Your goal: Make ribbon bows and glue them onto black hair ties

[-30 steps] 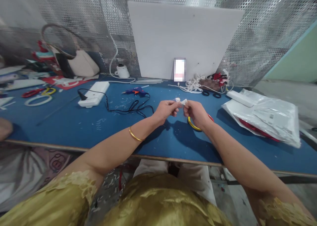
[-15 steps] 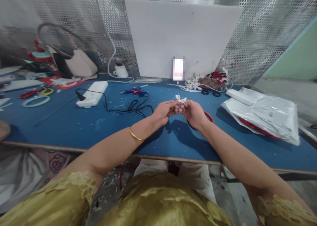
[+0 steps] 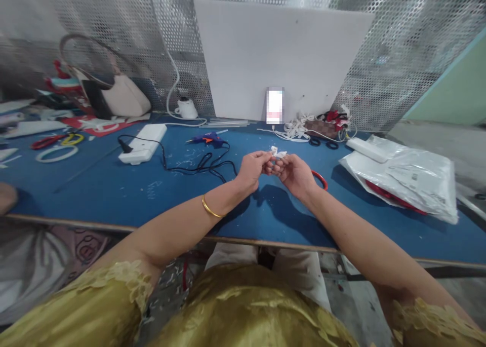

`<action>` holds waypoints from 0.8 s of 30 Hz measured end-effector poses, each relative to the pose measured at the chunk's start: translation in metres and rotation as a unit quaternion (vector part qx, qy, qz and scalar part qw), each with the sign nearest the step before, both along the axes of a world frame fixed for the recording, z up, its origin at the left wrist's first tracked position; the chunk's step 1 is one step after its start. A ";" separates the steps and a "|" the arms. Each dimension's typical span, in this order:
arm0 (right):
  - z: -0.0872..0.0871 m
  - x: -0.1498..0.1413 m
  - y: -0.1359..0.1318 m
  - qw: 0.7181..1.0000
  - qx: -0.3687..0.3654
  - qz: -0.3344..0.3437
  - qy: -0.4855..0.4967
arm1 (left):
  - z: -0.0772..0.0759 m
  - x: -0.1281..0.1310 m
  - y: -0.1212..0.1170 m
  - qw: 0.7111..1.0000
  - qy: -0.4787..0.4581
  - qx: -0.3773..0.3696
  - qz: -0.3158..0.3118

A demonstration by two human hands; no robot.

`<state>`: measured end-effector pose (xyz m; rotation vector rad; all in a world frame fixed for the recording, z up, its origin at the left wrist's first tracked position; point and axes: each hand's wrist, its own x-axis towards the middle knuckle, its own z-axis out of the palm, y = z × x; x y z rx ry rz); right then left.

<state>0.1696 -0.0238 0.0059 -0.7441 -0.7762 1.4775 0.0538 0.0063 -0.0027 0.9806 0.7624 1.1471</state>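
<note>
A small white bow-like piece (image 3: 280, 154), perhaps of ribbon, is pinched between my hands above the blue table (image 3: 178, 195). My left hand (image 3: 253, 168) grips its left side with thumb and forefinger. At its right side, my right hand (image 3: 298, 176) is closed on the same piece, fingertips nearly meeting those of the left. The fingers cover part of it, so its full shape is hidden. A red ring-shaped handle (image 3: 319, 180) shows on the table just beyond my right hand; the rest of that tool is behind the hand.
Left of my hands lie a blue glue gun (image 3: 207, 139) with a black cord and a white power strip (image 3: 144, 144). A lit phone (image 3: 275, 106) leans on a white board (image 3: 284, 48). White strips (image 3: 298, 126) lie behind; a plastic-wrapped package (image 3: 410, 175) is at right.
My fingers have shifted slightly around the white piece, and its left end has turned a little. Both hands keep hold of it, and the table things stay put.
</note>
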 end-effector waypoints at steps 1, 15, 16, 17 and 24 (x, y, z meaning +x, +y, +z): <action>0.000 0.000 0.000 1.000 0.002 -0.001 -0.008 | -0.001 0.000 0.001 1.000 0.003 0.006 0.002; 0.002 0.019 0.003 0.922 0.152 -0.030 -0.356 | 0.002 -0.010 0.008 0.998 -0.003 0.002 -0.064; 0.002 0.020 0.002 0.905 0.163 -0.053 -0.388 | 0.002 -0.010 0.009 0.999 -0.003 0.008 -0.052; 0.003 0.020 0.002 0.891 0.175 -0.084 -0.411 | 0.003 -0.010 0.009 0.999 -0.004 0.013 -0.040; 0.005 0.023 0.001 0.853 0.214 -0.152 -0.451 | 0.002 -0.009 0.003 0.999 0.026 0.031 -0.025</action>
